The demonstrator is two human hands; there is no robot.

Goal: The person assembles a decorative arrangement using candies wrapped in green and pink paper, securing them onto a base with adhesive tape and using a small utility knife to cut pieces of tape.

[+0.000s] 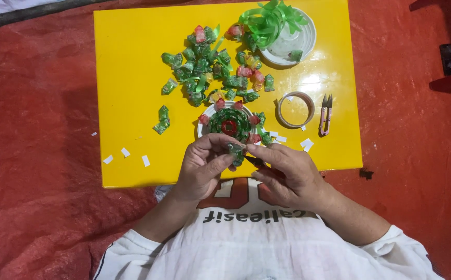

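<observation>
My left hand [203, 166] and my right hand [286, 173] meet at the near edge of a yellow board [132, 78]. Between their fingertips they pinch one small green wrapped candy [235, 151]. Just beyond the fingers lies a round white disc [203, 111] ringed with green and red wrapped candies around a red centre [229, 126]. A loose heap of green, red and yellow wrapped candies [212, 70] covers the board's middle.
A tape roll [295, 109] and small pink snips [325, 115] lie right of the disc. A white dish with curled green ribbon [280, 26] sits at the far right. White tape scraps [125, 153] dot the board's near edge. Red sheeting [33, 129] surrounds the board.
</observation>
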